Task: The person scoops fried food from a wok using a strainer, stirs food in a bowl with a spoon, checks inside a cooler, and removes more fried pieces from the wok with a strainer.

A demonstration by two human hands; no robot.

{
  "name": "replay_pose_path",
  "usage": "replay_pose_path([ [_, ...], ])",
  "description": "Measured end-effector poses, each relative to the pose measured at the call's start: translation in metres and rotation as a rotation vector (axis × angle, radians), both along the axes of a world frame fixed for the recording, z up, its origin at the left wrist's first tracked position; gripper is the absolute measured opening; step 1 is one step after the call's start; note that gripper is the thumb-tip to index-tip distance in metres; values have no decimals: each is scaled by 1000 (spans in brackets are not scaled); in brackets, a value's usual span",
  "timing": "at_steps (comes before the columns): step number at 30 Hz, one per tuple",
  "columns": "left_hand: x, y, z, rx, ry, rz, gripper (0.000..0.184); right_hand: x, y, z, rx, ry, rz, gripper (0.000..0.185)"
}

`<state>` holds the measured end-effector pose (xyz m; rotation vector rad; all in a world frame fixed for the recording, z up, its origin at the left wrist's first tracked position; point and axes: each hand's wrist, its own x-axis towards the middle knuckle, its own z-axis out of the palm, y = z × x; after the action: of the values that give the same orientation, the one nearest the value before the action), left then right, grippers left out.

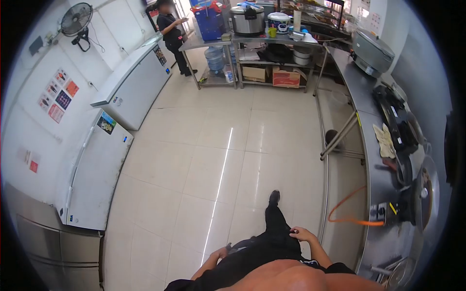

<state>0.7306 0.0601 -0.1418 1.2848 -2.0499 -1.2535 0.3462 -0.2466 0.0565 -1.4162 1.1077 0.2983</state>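
Note:
My left hand (221, 253) is low beside my body, its fingers curled in at a greyish object (239, 245) whose kind I cannot make out. Part of that object is hidden by my black clothing. On the other side, my right hand (302, 234) is bent in against my black trousers (279, 233). Its fingers are closed, with a small dark spot at the fingertips too small to name. One black shoe (274, 196) is out in front on the tiled floor (204, 165).
Two chest freezers (99, 169) line the left wall. Along the right runs a steel counter (359, 92) with a wok (427, 194), a gas stove (395, 121) and an orange hose (347, 220). Ahead, a person (171, 36) stands by a steel table (206, 43) and a rice cooker (247, 20).

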Motion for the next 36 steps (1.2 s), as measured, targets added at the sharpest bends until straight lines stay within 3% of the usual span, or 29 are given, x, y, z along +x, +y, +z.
replay_pose_path([
  [3,49,-68,46,582,143,354,60,23,-66,-4,73,16,33,42],
  [5,65,-139,109,1038,107,653,51,35,-116,-2,144,53,45,44],
  [6,78,-158,110,1051,177,823,47,42,-149,4,151,98,111,44],
  [7,78,-194,153,1114,134,989,47,49,-182,9,159,145,178,44],
  [9,99,-232,165,1054,119,1066,48,66,-247,0,91,279,431,45],
  [12,124,-292,162,992,136,1149,46,109,-343,-20,-305,272,714,39],
  [14,128,-312,153,1003,161,1190,45,156,-406,-38,-372,238,773,43],
  [16,131,-339,140,1020,188,1180,43,219,-452,9,-500,33,645,39],
  [20,142,-403,135,1242,69,1008,40,342,-537,53,-444,-124,561,36],
  [23,180,-438,100,1260,106,892,38,402,-597,47,-494,-152,599,37],
  [25,218,-448,36,1137,168,864,37,421,-629,30,-570,-100,642,37],
  [26,245,-469,28,1114,186,854,37,433,-649,25,-617,-74,656,37],
  [29,332,-564,40,1163,234,1004,39,449,-703,26,-398,12,593,41],
  [30,360,-604,53,1238,200,1173,38,450,-720,25,-382,23,582,43],
  [31,392,-639,62,1107,150,1170,38,451,-736,24,-356,32,566,46],
  [32,412,-687,118,964,137,1221,39,453,-751,22,-337,30,549,49],
  [33,438,-720,125,851,148,1256,37,453,-764,21,-328,27,576,60],
  [36,489,-827,193,692,212,1276,32,460,-798,15,-204,142,629,68],
])
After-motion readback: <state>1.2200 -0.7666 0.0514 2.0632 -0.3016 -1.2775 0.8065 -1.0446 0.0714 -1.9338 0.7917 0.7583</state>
